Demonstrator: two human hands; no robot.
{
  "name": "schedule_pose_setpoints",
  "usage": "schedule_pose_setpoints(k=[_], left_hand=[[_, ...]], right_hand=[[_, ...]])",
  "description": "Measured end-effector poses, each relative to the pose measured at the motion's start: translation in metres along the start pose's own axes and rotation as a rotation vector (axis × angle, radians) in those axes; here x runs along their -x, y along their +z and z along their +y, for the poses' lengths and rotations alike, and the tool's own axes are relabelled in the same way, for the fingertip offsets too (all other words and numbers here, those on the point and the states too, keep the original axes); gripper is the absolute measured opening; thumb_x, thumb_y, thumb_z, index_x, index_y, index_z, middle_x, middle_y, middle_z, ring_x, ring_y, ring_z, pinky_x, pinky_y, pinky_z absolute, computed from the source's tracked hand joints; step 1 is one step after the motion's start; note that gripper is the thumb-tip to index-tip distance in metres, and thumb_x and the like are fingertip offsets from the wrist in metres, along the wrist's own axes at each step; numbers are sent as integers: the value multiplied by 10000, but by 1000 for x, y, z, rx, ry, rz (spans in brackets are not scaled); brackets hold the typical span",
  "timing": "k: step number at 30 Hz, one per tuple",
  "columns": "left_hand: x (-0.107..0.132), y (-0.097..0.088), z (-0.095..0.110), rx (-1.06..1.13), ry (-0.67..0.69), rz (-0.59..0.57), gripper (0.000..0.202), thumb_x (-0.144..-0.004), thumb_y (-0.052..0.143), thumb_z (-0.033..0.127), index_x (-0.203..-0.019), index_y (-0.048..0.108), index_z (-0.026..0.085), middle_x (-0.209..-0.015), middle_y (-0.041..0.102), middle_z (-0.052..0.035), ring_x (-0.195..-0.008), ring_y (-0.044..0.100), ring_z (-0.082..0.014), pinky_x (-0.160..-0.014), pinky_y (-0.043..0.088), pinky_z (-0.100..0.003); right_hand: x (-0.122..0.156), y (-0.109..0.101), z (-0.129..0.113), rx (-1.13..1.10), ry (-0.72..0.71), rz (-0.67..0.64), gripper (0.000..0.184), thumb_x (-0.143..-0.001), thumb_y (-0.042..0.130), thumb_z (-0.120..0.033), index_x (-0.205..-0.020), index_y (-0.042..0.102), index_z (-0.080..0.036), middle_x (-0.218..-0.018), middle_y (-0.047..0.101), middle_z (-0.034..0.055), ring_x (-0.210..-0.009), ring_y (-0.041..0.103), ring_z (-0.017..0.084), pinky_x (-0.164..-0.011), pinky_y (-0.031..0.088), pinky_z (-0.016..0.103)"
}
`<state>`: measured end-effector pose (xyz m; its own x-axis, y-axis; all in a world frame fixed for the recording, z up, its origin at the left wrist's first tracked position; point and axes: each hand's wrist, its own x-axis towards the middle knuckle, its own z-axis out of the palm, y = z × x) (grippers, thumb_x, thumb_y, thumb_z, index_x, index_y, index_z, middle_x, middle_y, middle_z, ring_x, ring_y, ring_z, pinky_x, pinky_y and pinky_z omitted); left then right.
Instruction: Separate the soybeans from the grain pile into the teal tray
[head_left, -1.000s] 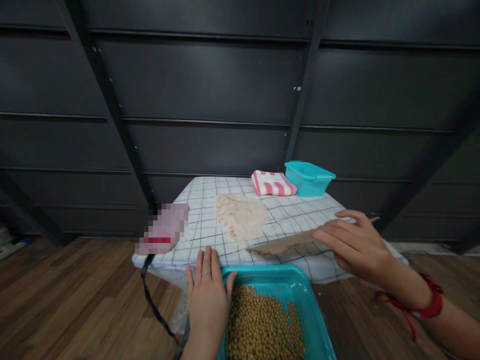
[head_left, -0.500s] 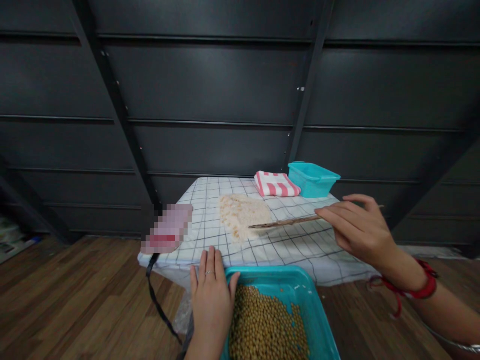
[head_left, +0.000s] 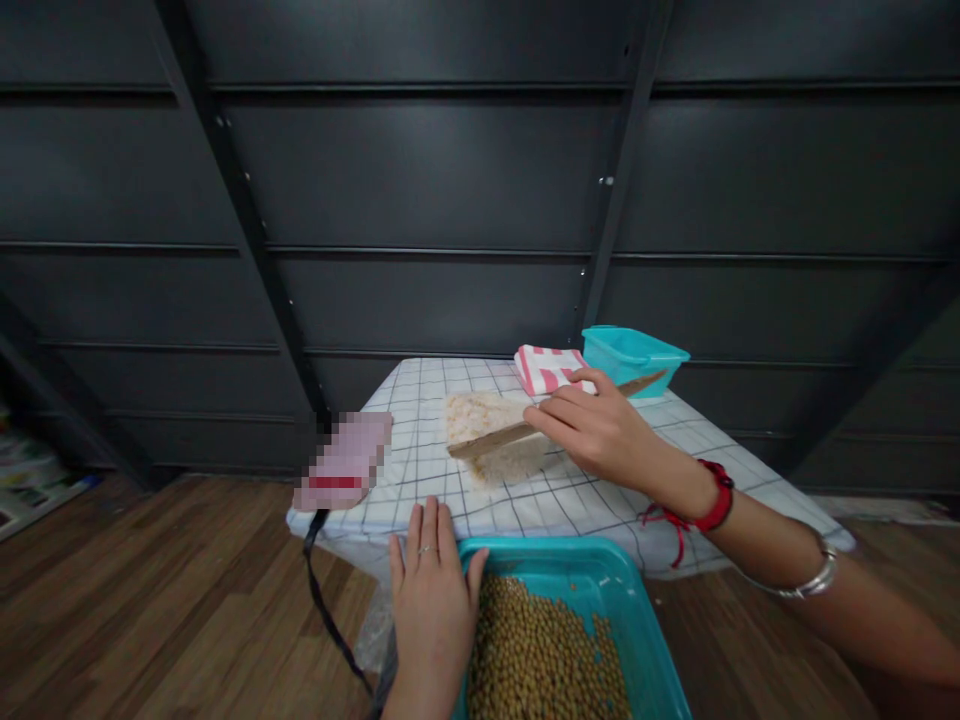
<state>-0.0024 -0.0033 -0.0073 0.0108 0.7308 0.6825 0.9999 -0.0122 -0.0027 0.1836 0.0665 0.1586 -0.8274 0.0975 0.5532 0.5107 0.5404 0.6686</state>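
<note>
My right hand [head_left: 589,425] grips a thin, flat wooden strip [head_left: 491,440], whose far end sticks out past my fingers in front of a teal box. The strip lies across a pale, crumbly powder heap [head_left: 480,412] on the checked cloth [head_left: 405,400]. My left hand [head_left: 433,590] is spread out, fingers extended, at the left edge of a teal tray [head_left: 660,640]. Its thumb rests at the tray's upper left corner. Many small, round, yellow-brown beans [head_left: 540,650] fill much of the tray.
A teal box [head_left: 637,350] and a folded pink-and-white striped towel [head_left: 536,370] stand at the back of the table. On the left edge lies a blurred-out pinkish object [head_left: 349,460] with a black strap [head_left: 319,590]. Dark panels [head_left: 420,170] rise behind.
My right hand has moved left with the wooden strip, which now reaches across the powder rather than just touching its right edge. My left hand stays by the tray.
</note>
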Motion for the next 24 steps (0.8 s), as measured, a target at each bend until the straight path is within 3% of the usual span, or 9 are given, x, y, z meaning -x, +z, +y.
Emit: schedule_pose_setpoints(k=[7, 11, 19, 24], left_hand=[[-1, -4, -5, -1, 27, 15, 515, -845, 297, 426, -1155, 495, 66, -1184, 555, -173, -1116, 479, -299, -880, 396, -501], [-1, -5, -5, -17, 25, 5, 519, -848, 289, 430, -1154, 493, 64, -1187, 553, -170, -1114, 481, -295, -875, 402, -495], [-2, -5, -4, -13, 25, 31, 503, -846, 306, 417, -1134, 505, 56, -1170, 564, -173, -1106, 487, -299, -859, 415, -477], [-2, -4, -4, -27, 28, 63, 499, -850, 297, 417, -1131, 505, 61, -1164, 569, -170, -1095, 497, -292, -852, 420, -474]], right_hand=[[0, -18, 2, 26, -85, -33, 208, -852, 389, -82, -860, 578, -169, -687, 623, -17, -683, 499, 108, -785, 307, 321], [-1, -25, 4, 28, -54, 13, 201, -852, 392, -83, -857, 572, -172, -721, 637, -13, -705, 510, 106, -780, 310, 320], [-11, 2, -4, -47, -24, 59, 210, -853, 378, -75, -860, 571, -156, -721, 640, -12, -690, 518, 107, -774, 318, 315], [0, 1, 0, -136, -4, 49, 240, -847, 344, -51, -865, 560, -154, -696, 631, -5, -685, 525, 114, -773, 325, 328]])
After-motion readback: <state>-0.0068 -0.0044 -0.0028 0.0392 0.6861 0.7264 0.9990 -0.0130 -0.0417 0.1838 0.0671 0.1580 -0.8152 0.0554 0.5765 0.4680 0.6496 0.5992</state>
